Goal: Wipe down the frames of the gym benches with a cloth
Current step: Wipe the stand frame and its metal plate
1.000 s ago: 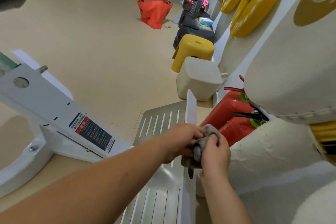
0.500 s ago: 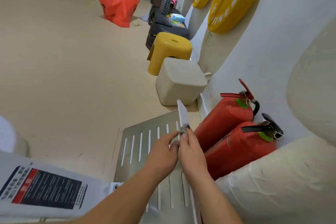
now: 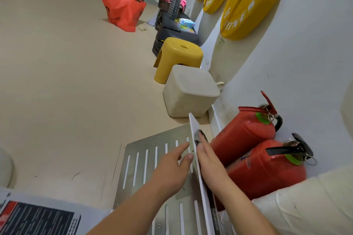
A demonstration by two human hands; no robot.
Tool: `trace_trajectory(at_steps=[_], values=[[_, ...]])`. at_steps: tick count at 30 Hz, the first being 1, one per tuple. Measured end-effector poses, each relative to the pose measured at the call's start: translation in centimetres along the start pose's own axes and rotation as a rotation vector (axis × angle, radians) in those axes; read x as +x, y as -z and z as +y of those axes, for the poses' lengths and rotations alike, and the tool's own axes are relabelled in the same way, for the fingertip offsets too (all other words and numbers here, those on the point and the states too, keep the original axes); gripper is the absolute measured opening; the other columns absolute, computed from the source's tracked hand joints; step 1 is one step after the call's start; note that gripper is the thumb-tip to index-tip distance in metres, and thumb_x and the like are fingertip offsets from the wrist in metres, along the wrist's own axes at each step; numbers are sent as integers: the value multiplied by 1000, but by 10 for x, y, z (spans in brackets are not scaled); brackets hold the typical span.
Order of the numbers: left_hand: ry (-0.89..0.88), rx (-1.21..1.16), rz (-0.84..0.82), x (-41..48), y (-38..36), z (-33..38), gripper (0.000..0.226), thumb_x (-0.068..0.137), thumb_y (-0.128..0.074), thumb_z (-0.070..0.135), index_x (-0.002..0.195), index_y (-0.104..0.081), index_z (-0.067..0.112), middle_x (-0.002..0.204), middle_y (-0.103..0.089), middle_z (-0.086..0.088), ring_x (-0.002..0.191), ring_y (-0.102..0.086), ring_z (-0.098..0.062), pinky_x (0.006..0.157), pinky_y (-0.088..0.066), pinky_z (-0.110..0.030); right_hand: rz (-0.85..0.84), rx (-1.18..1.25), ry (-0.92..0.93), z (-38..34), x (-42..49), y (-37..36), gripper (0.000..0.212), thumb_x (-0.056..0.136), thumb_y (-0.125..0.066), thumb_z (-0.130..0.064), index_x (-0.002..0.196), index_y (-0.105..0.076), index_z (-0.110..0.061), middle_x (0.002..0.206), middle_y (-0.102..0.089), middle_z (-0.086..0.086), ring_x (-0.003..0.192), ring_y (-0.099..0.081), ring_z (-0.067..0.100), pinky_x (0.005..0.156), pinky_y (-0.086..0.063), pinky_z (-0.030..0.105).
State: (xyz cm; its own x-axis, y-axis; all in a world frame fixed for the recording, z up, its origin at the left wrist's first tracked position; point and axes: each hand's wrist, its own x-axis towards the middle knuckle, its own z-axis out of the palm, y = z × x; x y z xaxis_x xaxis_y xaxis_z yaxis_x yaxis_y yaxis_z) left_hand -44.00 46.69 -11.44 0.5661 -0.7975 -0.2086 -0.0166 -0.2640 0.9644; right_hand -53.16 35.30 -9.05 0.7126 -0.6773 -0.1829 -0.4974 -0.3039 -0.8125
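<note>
Left hand (image 3: 172,168) is reached forward and held open, fingers (image 3: 182,149) loosely spread. Right hand (image 3: 208,160) is held flat just beside it, fingers (image 3: 202,146) straight and together.

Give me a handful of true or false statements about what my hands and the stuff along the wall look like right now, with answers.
1. The right hand presses a grey cloth against the white panel. True.
2. The left hand grips the cloth. False: it is open over the slotted metal plate, off the cloth.
3. Two red fire extinguishers lie by the wall. True.
4. The stool is blue. False: it is yellow.
5. The weight plates are stacked on the floor. False: they hang on the wall.
</note>
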Motion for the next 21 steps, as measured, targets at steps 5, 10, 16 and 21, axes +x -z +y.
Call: trace_trajectory(at_steps=[5,10,16,21], values=[[-32,-55,-22,-1,-2,2,45,106,-51,39,149,-44,43,150,-50,20,135,-47,1,106,-33,-18,-61,19,-66,-12,52,9,61,91,-20,-75,150,-26,-61,160,-32,-25,149,-28,5,125,-22,44],[-3,-122,-124,-9,2,5,51,105,-51,39,152,-34,52,154,-44,18,130,-47,4,106,-35,-20,-23,24,38,-4,33,3,56,101,-21,-65,155,-27,-51,160,-28,-28,147,-25,-6,127,-19,38],[76,-189,-232,-11,6,6,55,105,-51,42,151,-26,59,153,-46,14,127,-45,1,106,-34,-22,-4,39,50,15,-14,0,59,101,-26,-57,157,-31,-41,159,-29,-30,145,-20,-16,127,-16,30],[72,-156,-238,-12,5,5,55,104,-49,48,150,-23,65,154,-46,14,129,-45,0,106,-32,-24,-53,-25,-56,-22,47,8,51,105,-19,-60,155,-26,-53,153,-28,-33,144,-23,-4,124,-16,35]])
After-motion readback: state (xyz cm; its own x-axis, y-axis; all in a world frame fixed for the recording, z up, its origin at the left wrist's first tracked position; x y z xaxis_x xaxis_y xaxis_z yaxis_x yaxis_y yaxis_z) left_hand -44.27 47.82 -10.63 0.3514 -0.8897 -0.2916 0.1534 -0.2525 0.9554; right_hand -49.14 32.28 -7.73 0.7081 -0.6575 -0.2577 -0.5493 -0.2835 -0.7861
